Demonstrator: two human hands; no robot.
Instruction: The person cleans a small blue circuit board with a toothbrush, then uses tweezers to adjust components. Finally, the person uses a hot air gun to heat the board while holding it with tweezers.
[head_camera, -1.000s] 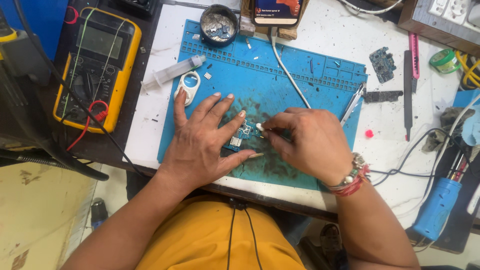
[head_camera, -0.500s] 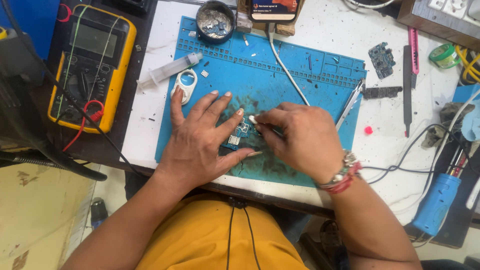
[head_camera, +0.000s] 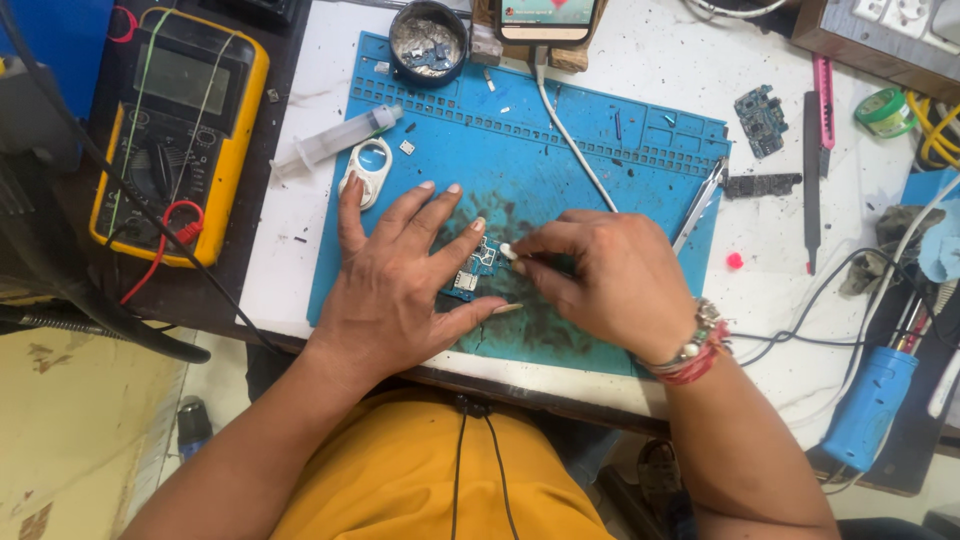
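A small blue circuit board (head_camera: 474, 271) lies on a stained blue work mat (head_camera: 560, 150). My left hand (head_camera: 400, 285) lies flat on the mat with fingers spread, pinning the board between forefinger and thumb. My right hand (head_camera: 600, 280) pinches a small white-tipped swab (head_camera: 507, 252), its tip touching the board's right edge. Most of the swab is hidden in my fingers.
A yellow multimeter (head_camera: 180, 130) with leads sits at the left. A syringe (head_camera: 335, 142), a white plastic ring (head_camera: 368, 170), a round tin of parts (head_camera: 428, 42), tweezers (head_camera: 700, 205), another circuit board (head_camera: 762, 120), a file (head_camera: 811, 180) and a blue soldering tool (head_camera: 868, 410) surround the mat.
The view has shifted slightly. My right hand has made small movements with the swab at the board. My left hand has stayed on the board.
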